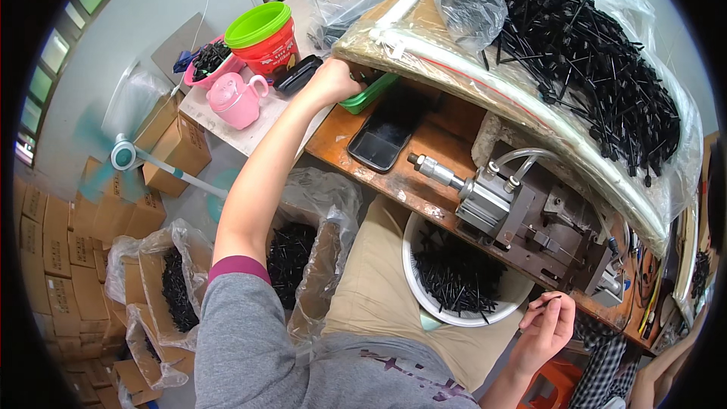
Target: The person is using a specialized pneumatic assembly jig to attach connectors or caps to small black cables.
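My left hand (337,81) reaches over the far side of the workbench into a green tray (369,95); its fingertips are mostly hidden there. My right hand (547,329) is raised at the bench's near edge, thumb and fingers pinched on a small thin black piece (555,299). Just beyond it stands a metal clamping fixture with a pneumatic cylinder (488,208) and a clear hose. Below the bench edge, by my lap, a white basket (409,269) holds many thin black parts (458,273).
A black smartphone (381,136) lies on the bench. Above it, a shelf (454,68) bears a heap of black parts (591,68). A pink mug (236,98), a red tub (265,42) and a fan (123,155) are at the left. Lined cartons (178,280) stand on the floor.
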A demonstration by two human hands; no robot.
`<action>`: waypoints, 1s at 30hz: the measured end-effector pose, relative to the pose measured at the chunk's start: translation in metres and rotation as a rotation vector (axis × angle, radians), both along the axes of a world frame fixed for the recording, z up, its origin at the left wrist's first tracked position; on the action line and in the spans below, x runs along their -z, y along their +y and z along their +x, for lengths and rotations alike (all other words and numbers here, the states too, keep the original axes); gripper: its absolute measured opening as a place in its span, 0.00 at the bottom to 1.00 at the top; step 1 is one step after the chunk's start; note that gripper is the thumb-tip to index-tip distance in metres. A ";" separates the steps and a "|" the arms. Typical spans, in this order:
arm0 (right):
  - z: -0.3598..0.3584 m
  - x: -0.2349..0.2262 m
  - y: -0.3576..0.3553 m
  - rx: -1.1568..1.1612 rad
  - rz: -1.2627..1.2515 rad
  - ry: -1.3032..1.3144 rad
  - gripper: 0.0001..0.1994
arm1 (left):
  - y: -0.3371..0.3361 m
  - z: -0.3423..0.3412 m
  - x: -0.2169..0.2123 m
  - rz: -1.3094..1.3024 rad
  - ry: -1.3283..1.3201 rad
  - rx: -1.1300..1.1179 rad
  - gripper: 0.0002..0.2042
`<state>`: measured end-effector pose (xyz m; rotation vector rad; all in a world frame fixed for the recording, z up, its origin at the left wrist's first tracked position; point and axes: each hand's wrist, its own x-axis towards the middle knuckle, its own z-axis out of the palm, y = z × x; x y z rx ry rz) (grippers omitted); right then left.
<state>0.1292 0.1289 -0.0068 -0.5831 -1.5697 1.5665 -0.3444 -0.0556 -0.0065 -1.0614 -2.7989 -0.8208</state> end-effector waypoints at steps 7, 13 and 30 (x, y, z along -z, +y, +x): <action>0.002 0.005 0.001 0.023 -0.037 0.003 0.09 | -0.027 0.032 -0.024 0.241 -0.130 -0.172 0.17; -0.003 0.002 -0.003 0.060 -0.177 0.000 0.08 | -0.048 0.100 -0.058 0.496 -0.136 -0.036 0.15; -0.024 -0.006 0.012 -0.390 -0.444 0.124 0.11 | 0.047 0.317 -0.019 0.527 -0.209 0.918 0.16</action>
